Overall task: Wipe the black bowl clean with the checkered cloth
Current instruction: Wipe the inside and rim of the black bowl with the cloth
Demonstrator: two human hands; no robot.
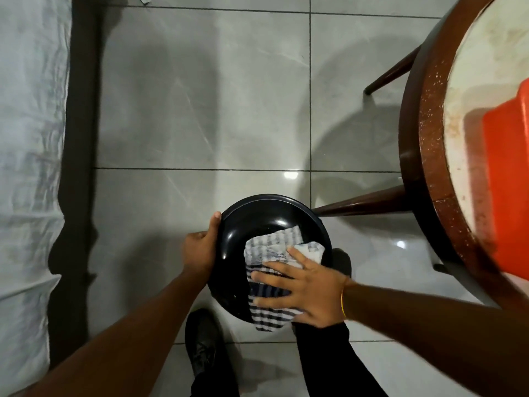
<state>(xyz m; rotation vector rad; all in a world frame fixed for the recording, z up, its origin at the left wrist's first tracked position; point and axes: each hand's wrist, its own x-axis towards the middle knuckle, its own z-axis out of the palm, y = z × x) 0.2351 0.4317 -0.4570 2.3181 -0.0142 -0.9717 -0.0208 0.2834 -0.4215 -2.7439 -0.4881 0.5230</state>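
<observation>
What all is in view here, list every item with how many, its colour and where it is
Round black bowl: one, black, bottom centre, held above the floor.
Blue-and-white checkered cloth: one, lying inside the bowl and over its near rim.
Round wooden table: one, dark brown rim with whitish top, right edge.
Orange plastic container: one, on the table, far right.
Grey tiled floor: glossy, across the middle.
White crumpled sheet: one, left edge.
Black shoe: one, bottom centre.
Left hand: gripping the bowl's left rim.
Right hand: spread flat, pressing the cloth.
</observation>
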